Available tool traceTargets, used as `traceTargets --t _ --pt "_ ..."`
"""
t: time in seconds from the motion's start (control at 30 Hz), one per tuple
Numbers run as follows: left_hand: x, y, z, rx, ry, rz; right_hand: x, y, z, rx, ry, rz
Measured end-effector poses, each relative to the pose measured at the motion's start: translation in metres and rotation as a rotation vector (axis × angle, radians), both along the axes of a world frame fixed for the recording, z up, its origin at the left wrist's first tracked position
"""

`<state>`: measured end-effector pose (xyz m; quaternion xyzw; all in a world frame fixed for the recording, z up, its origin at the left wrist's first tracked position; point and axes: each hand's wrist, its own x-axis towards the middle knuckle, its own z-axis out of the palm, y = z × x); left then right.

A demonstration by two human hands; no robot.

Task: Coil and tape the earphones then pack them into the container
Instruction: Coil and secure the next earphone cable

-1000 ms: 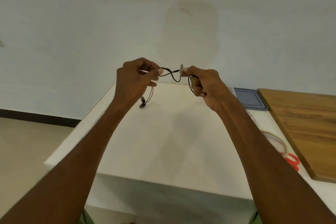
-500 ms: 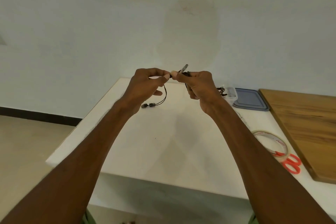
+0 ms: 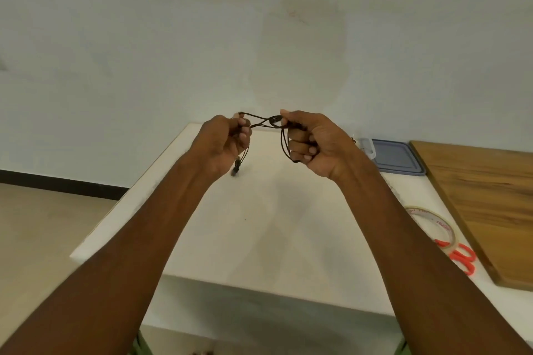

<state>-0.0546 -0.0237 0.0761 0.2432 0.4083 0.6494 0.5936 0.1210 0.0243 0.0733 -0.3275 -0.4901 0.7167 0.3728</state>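
Observation:
Black wired earphones (image 3: 264, 121) stretch between both hands, held up over the white table (image 3: 259, 225). My left hand (image 3: 223, 143) pinches one end of the cable, and the earbuds dangle blurred just below it. My right hand (image 3: 310, 141) grips the other end, with a few cable loops hanging over its fingers. A roll of clear tape (image 3: 429, 225) lies on the table at the right. A small clear container (image 3: 366, 145) peeks out behind my right wrist, mostly hidden, with its blue-grey lid (image 3: 398, 157) lying beside it.
Red-handled scissors (image 3: 463, 259) lie partly under the tape roll near the right edge. A wooden board (image 3: 487, 204) covers the far right of the table. The table's left edge drops to a beige floor; a pale wall stands behind.
My hands were touching half a second ago; they have now drawn apart, pulling a stretch of cable taut between them. The earbuds swing under my left hand.

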Motion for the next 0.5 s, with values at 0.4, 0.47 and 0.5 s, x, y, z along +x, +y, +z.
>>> traceTargets --t 0.4,0.47,0.5 --pt "-0.002 -0.004 -0.021 0.104 1.099 -0.274 0.008 -0.001 -0.001 0.029 -0.224 -0.094" --pt "-0.007 -0.004 -0.017 0.097 1.041 -0.221 0.011 -0.001 -0.002 0.071 -0.309 -0.191" --pt "-0.008 -0.003 -0.016 0.094 1.044 -0.184 0.01 -0.002 -0.003 0.095 -0.34 -0.243"
